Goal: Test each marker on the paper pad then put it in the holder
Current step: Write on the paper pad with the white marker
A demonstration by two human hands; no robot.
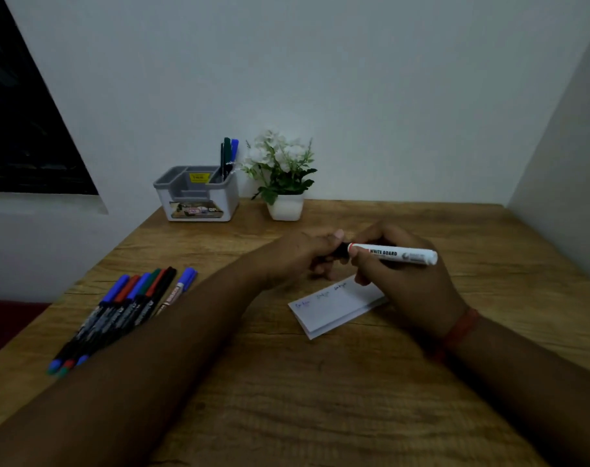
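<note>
Marker point(393, 255) white, black cap | both hands hold it: left point(307, 256) cap, right point(401, 284) barrel

Both hands meet above the paper pad point(335, 306) on the wooden tabletop point(287, 382). Right hand point(401, 274) grips white whiteboard marker point(393, 253), barrel level; left hand point(307, 254) pinches its dark cap end. Three small scribbles on pad's top edge. Row of markers point(118, 311) lies at left. Grey holder point(197, 193) at the wall holds three pens, potted plant point(282, 176) just beside it.
</note>
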